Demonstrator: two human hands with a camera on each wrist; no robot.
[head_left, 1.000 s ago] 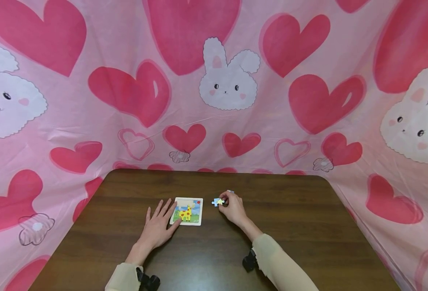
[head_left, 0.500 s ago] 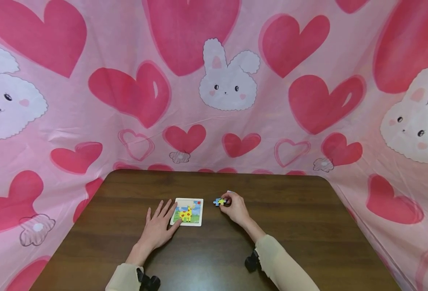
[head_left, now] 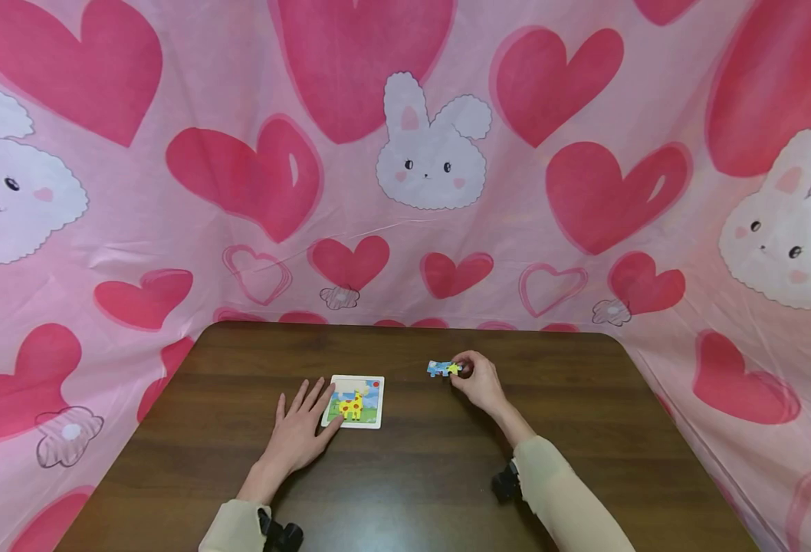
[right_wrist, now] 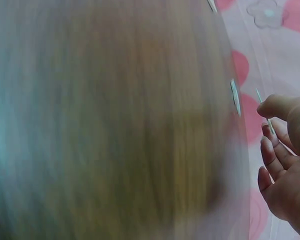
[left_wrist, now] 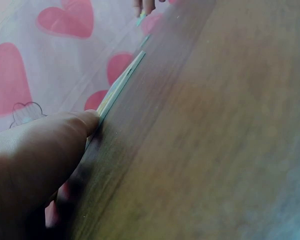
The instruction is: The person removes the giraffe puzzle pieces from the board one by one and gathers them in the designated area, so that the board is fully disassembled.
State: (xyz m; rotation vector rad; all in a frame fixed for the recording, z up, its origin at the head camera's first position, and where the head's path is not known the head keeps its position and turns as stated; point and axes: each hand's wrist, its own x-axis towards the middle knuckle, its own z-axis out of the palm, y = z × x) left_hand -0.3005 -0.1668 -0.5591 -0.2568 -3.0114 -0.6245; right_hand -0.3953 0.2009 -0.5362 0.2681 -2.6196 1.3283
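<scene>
Head view: the left hand (head_left: 298, 433), fingers spread, touches a giraffe puzzle (head_left: 356, 403), maybe part done; the right hand (head_left: 481, 383) pinches a yellowish piece (head_left: 454, 369) by a blue piece (head_left: 437, 369), both left out.

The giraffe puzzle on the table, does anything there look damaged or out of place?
No damage shows at this size. The giraffe puzzle looks incomplete, with a pale patch along its upper part, and a blue piece lies apart on the table. The right hand pinches a yellow piece.
</scene>
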